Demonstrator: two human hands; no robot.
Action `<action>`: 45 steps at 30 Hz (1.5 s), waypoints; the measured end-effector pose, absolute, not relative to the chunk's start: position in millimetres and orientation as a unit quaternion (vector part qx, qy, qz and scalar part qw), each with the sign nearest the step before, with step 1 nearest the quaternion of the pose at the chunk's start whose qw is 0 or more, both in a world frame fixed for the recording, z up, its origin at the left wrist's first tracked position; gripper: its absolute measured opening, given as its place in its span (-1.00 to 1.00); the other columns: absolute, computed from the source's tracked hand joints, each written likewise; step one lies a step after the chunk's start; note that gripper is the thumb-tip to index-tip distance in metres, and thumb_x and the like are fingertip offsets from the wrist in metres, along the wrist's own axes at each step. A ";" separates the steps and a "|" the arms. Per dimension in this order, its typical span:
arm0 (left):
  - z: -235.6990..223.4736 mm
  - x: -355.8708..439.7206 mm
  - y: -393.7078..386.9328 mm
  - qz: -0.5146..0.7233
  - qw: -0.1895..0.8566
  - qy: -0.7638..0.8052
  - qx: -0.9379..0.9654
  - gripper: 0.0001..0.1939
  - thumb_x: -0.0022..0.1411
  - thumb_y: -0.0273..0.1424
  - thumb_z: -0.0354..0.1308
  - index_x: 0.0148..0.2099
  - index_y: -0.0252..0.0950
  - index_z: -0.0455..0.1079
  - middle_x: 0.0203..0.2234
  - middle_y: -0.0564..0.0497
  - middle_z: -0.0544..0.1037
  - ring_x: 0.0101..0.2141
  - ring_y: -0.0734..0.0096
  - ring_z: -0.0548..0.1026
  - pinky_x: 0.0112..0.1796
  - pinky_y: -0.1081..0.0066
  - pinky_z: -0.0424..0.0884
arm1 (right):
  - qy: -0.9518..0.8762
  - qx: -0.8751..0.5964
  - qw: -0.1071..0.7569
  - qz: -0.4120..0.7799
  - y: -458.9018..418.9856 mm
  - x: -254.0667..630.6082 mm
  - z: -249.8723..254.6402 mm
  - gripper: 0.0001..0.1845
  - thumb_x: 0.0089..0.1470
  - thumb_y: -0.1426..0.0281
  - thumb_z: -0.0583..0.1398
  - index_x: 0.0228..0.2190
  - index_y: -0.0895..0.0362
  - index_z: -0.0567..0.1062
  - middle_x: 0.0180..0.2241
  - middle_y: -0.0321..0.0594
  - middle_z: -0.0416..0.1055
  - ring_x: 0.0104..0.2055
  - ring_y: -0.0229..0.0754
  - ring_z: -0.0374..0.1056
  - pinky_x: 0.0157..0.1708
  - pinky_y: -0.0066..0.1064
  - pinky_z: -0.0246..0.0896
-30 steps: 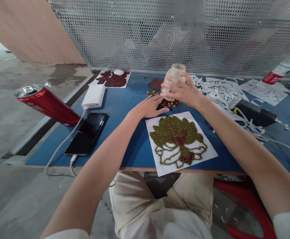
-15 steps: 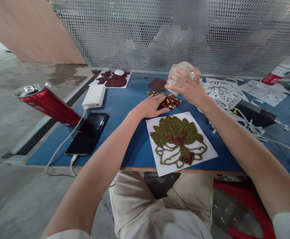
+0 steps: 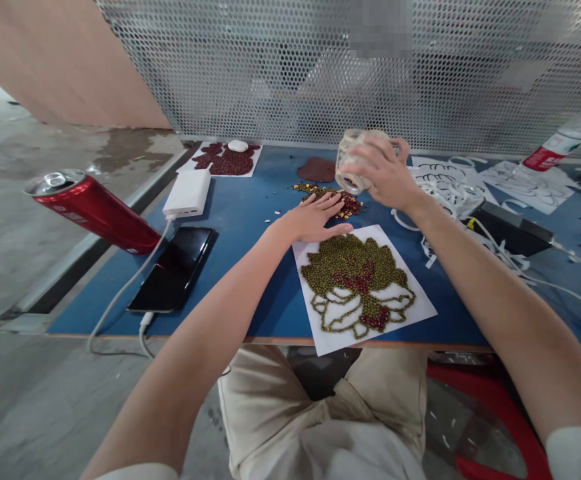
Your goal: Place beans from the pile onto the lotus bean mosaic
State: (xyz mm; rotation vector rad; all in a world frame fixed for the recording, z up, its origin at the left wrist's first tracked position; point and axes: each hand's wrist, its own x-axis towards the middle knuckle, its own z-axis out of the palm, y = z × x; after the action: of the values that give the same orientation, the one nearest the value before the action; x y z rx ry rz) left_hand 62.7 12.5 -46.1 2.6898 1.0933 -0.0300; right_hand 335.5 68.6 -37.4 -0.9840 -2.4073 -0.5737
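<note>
R hand (image 3: 388,172) was clamped on tilted jar (image 3: 342,161), mouth low, at far ctr. of table (image 3: 250,207), by beans (image 3: 353,206). L hand (image 3: 313,221) lay apart, fingers spread, on beans' near side; pic. (image 3: 363,283) lay nearer.

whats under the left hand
Loose mixed beans show just beyond the left hand, and the blue table shows to its left. Whatever lies directly beneath the hand is covered, so I can't tell whether more beans are there.

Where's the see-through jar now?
In the head view, the cloudy see-through jar is just right of centre, tilted in the person's bare right hand, near the pile of red and yellow beans.
</note>
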 end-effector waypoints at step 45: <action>-48.7 38.9 20.6 -0.018 0.120 0.454 0.883 0.20 0.44 0.37 -0.26 0.76 -0.40 -0.23 0.72 -0.10 -0.22 0.69 -0.02 -0.30 0.61 -0.10 -0.32 | -0.944 -0.278 0.067 -0.165 73.7 293.8 -20.1 -0.41 0.67 0.36 -0.17 0.41 -0.26 0.45 0.61 -0.42 0.17 0.68 -0.04 0.03 0.59 0.35 -0.11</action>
State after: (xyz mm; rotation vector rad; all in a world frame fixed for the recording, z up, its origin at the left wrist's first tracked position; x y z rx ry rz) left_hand 38.9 20.6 -48.7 2.5786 1.3264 -0.0525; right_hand 293.8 73.7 -20.1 -0.8366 -2.8449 -0.4972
